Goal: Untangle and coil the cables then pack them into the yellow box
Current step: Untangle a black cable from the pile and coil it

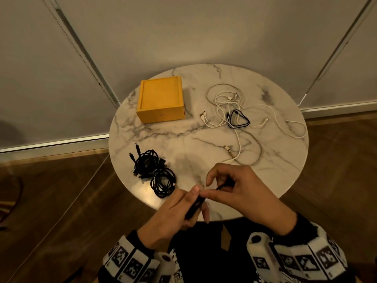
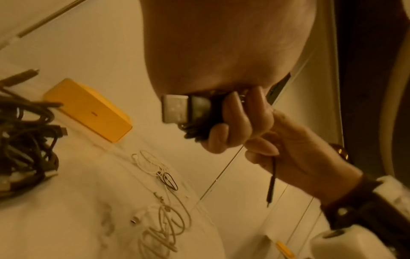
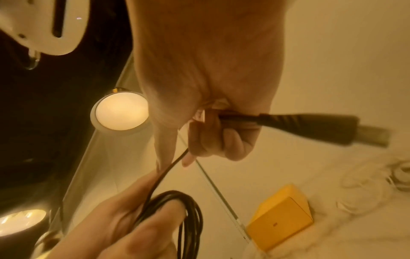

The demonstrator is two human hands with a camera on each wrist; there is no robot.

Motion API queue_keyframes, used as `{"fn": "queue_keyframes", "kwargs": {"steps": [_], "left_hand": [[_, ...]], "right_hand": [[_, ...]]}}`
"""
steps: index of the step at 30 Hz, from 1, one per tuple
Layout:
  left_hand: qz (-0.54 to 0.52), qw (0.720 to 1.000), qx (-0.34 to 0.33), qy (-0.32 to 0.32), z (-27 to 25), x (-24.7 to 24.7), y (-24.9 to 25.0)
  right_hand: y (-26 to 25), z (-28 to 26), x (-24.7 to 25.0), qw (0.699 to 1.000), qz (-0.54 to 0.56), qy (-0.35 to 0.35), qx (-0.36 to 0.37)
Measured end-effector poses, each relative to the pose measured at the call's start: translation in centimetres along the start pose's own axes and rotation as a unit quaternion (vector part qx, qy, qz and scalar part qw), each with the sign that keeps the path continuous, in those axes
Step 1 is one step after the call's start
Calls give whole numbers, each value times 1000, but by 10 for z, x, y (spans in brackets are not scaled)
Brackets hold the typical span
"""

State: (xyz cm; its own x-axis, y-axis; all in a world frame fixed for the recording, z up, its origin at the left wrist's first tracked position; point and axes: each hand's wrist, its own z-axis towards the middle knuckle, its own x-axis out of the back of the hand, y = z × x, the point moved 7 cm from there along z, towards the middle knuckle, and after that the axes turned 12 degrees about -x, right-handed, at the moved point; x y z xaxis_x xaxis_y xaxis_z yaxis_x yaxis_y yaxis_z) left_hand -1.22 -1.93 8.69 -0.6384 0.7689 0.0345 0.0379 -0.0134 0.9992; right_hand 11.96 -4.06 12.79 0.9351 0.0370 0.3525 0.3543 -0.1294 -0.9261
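Over the table's near edge both hands work one black cable (image 1: 194, 207). My left hand (image 1: 179, 211) grips its wound loops (image 3: 188, 215), with a USB plug (image 2: 175, 108) sticking out past the fingers. My right hand (image 1: 230, 186) pinches the free end just behind its plug (image 3: 310, 126). The yellow box (image 1: 161, 100) sits closed at the table's far left. Two coiled black cables (image 1: 155, 170) lie at the near left. A tangle of white cables (image 1: 228, 107) with a small black loop (image 1: 238, 119) spreads over the right side.
The round marble table (image 1: 183, 137) stands against a grey wall, with wooden floor around it. Bare marble lies between the box and the black coils. A white cable end (image 1: 293, 129) trails near the right rim.
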Motion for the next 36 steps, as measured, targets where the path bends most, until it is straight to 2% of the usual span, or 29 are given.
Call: {"fn": "queue_keyframes", "kwargs": {"steps": [7, 11, 14, 16, 18, 21, 25, 28, 32, 36], "left_hand": [[-94, 995, 10, 15, 2, -3, 1], [-195, 980, -18, 33, 8, 0, 8], [-231, 971, -13, 52, 9, 6, 6], [-258, 963, 8, 79, 10, 11, 2], [-321, 940, 13, 113, 14, 19, 3], [-377, 914, -20, 148, 23, 32, 11], [-412, 897, -29, 160, 29, 24, 17], [-452, 881, -35, 137, 32, 15, 19], [-509, 857, -46, 68, 31, 12, 20], [-571, 819, -48, 15, 27, 13, 14]], "right_hand": [[28, 9, -13, 982, 174, 43, -65], [30, 6, -33, 960, 273, -42, -48], [29, 6, -34, 945, 313, -86, -44], [29, 8, -30, 945, 308, -103, -51], [30, 7, -29, 949, 286, -116, -66], [36, 9, -28, 951, 280, -76, -108], [45, 17, -26, 954, 279, 21, -111], [49, 19, -36, 966, 233, 14, -109], [44, 9, -61, 964, 229, -76, -111], [45, 12, -57, 958, 255, -72, -106]]}}
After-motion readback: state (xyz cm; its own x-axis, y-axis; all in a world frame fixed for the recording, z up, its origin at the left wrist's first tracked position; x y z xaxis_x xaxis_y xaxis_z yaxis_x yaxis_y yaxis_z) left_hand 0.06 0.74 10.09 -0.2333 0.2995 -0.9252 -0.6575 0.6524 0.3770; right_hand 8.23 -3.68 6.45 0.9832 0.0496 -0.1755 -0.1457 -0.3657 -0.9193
